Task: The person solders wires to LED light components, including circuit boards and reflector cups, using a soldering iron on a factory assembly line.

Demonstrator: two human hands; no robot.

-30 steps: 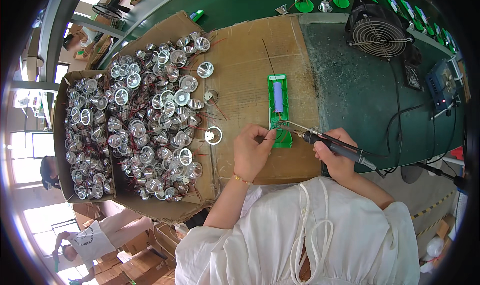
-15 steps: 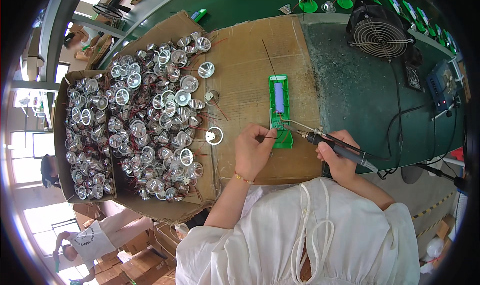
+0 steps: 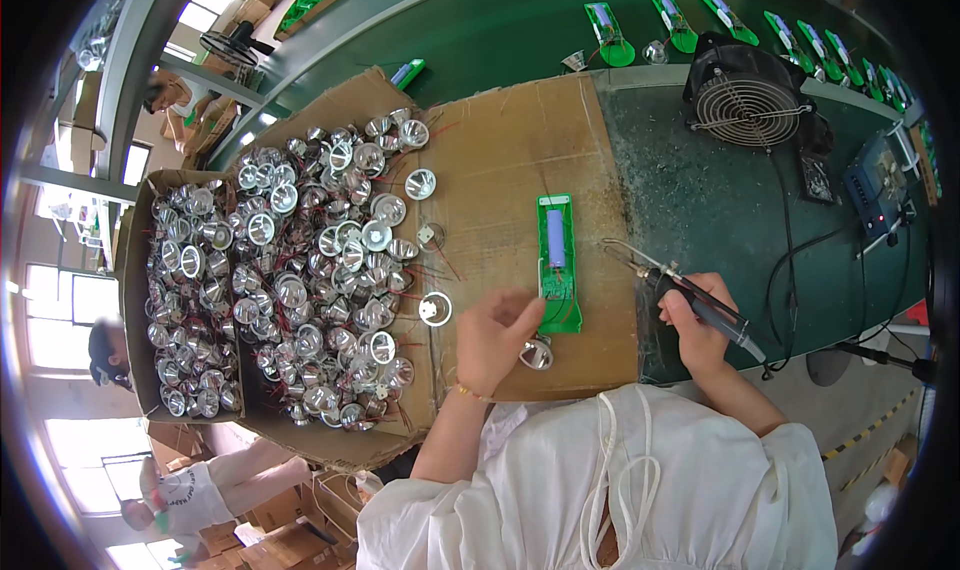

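Note:
On the cardboard sheet lies a long green plastic housing, holding a purple cylindrical battery cell and a small green circuit board with thin wires. My right hand grips a soldering iron with a thin metal tube along it, its tip right of the housing and off the board. Beside the housing's lower left edge, my left hand is slightly blurred, thumb and fingers apart with nothing between them. A silver reflector cup rests below that thumb, close to the housing's lower end.
At left, cardboard boxes hold many reflector cups with red wires; a few lie loose beside them, including a white-ringed one. A black fan and a blue soldering station with cables stand at right. Green housings line the far bench.
The soldering iron has moved right, away from the circuit board. My left hand has drawn back left from the board and its pinch has loosened. The reflector cup now shows. The whole view has shifted.

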